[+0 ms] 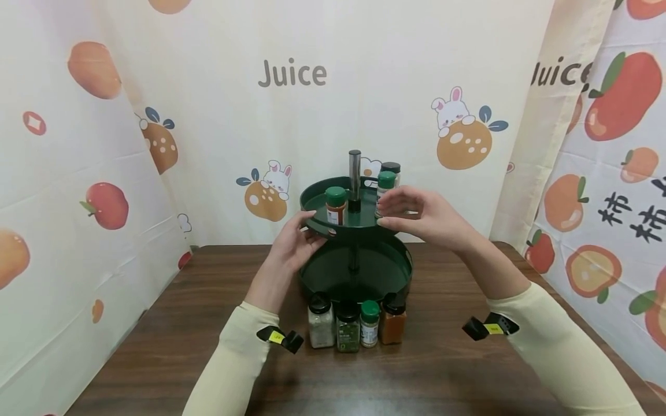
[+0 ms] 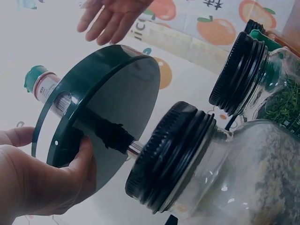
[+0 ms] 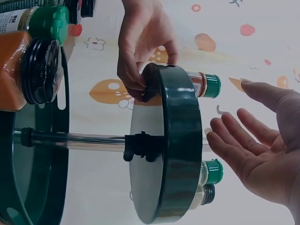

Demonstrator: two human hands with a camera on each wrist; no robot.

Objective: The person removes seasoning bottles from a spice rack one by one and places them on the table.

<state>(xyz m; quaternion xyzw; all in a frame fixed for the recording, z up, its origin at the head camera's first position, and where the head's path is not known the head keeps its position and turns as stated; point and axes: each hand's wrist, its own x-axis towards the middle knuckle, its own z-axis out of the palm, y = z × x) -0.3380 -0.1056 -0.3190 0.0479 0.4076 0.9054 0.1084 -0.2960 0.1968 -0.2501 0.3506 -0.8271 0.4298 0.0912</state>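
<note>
A dark green two-tier rack stands on the table, with an upper tray (image 1: 356, 232) and a lower tray (image 1: 333, 277) on a metal post (image 1: 355, 173). My left hand (image 1: 292, 245) grips the upper tray's left rim, thumb and fingers on opposite sides of its wall. Beside the tray's right edge, my right hand (image 1: 426, 218) is held with loosely bent fingers and nothing in its grasp. On the upper tray are a green-capped jar of reddish spice (image 1: 335, 208), another green-capped jar (image 1: 386, 180) partly behind my right fingers, and a black-capped jar (image 1: 391, 167).
In front of the lower tray several spice jars stand in a row: a pale one (image 1: 321, 326), a green herb one (image 1: 347, 332), a small green-capped one (image 1: 369, 329) and an orange one (image 1: 392, 323). A fruit-print curtain (image 1: 208, 115) surrounds the wooden table (image 1: 234, 364).
</note>
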